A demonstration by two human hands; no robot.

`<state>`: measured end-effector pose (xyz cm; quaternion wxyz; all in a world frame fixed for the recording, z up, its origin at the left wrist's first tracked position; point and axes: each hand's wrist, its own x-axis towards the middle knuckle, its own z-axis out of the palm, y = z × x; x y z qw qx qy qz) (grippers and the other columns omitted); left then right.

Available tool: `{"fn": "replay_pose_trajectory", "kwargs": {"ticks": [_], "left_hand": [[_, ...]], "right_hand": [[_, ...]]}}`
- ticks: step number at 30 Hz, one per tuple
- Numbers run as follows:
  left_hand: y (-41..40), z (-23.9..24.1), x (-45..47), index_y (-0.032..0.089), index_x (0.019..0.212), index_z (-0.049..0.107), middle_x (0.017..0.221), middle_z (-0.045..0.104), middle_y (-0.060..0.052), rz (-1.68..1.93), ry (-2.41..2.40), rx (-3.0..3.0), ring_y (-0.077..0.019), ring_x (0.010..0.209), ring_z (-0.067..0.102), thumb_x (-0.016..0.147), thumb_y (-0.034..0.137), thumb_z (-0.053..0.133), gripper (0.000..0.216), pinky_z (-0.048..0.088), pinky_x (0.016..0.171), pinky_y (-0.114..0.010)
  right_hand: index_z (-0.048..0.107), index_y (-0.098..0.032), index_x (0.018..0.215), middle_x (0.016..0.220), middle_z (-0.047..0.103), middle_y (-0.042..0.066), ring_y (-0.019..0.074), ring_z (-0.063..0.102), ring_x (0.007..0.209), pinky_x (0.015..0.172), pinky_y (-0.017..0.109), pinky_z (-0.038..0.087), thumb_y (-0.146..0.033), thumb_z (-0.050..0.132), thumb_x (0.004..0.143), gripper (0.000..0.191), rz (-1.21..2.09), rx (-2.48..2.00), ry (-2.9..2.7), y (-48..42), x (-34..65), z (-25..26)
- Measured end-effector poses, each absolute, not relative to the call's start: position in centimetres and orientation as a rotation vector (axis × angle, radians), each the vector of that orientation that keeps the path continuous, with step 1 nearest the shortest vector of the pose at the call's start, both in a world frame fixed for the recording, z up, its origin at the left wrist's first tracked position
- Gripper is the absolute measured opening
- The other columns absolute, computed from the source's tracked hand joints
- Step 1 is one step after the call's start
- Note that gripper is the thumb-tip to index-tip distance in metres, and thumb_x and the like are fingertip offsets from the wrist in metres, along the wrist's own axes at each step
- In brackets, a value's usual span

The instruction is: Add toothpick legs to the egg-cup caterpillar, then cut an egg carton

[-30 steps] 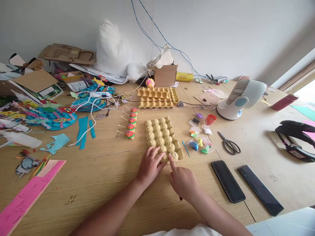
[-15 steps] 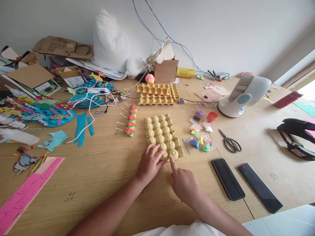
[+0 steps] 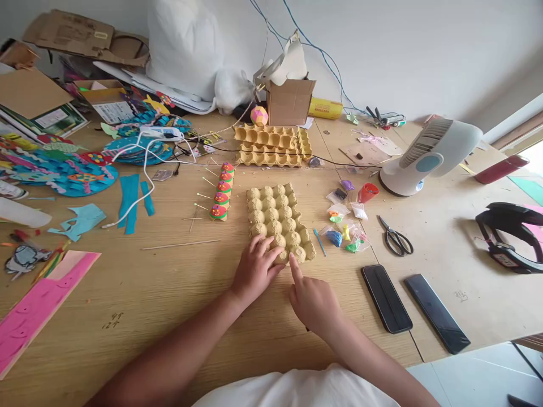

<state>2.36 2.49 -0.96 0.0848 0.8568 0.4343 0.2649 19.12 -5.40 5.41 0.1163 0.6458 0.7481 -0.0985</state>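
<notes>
An egg tray (image 3: 271, 212) of yellowish pulp lies with its domes upward in front of me. My left hand (image 3: 255, 265) rests on its near left corner, fingers spread over the closest domes. Touching the near edge is the stretched index finger of my right hand (image 3: 314, 302); the other fingers of that hand are curled, with nothing visible in them. Left of the tray stands a painted egg-tray strip (image 3: 222, 192) with red, green and purple clay and thin sticks poking out. A small blue tool (image 3: 320, 242) lies just right of the tray.
Bags of coloured clay (image 3: 335, 237), a red cup (image 3: 367, 193), scissors (image 3: 395, 236) and two dark phones (image 3: 387, 298) lie to the right. A white fan (image 3: 428, 158) stands behind them. More egg trays (image 3: 271, 147) sit at the back; paper crafts (image 3: 63, 164) and a pink strip (image 3: 42, 311) lie left.
The camera view has shifted, so things at the back appear higher in the picture. Both hands stay at the same places on the egg tray.
</notes>
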Motion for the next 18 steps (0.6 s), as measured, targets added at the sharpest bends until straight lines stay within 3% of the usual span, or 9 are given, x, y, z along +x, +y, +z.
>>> {"fn": "replay_pose_trajectory", "kwargs": {"ticks": [5, 18], "left_hand": [[2.44, -0.83, 2.34, 0.026, 0.124, 0.066, 0.137, 0.057, -0.010, 0.790, 1.313, 2.545, -0.0337, 0.135, 0.042, 0.093, 0.042, 0.065, 0.035, 0.044, 0.112, -0.054], [2.39, -0.81, 2.46, 0.027, 0.124, 0.066, 0.138, 0.056, -0.009, 0.772, 1.331, 2.546, -0.0336, 0.136, 0.041, 0.093, 0.042, 0.064, 0.034, 0.043, 0.112, -0.053]], "right_hand": [[0.014, -0.008, 0.162, 0.082, 0.077, 0.006, 0.0225, 0.073, 0.071, 0.054, 0.031, 0.042, -0.024, 0.039, 0.099, 0.070, -0.310, 1.904, 2.188, -5.44, 19.04, 5.28], [0.007, -0.007, 0.162, 0.074, 0.075, 0.006, 0.0215, 0.072, 0.064, 0.050, 0.030, 0.040, -0.020, 0.040, 0.099, 0.073, -0.293, 1.856, 2.176, -5.76, 18.76, 5.63]]}}
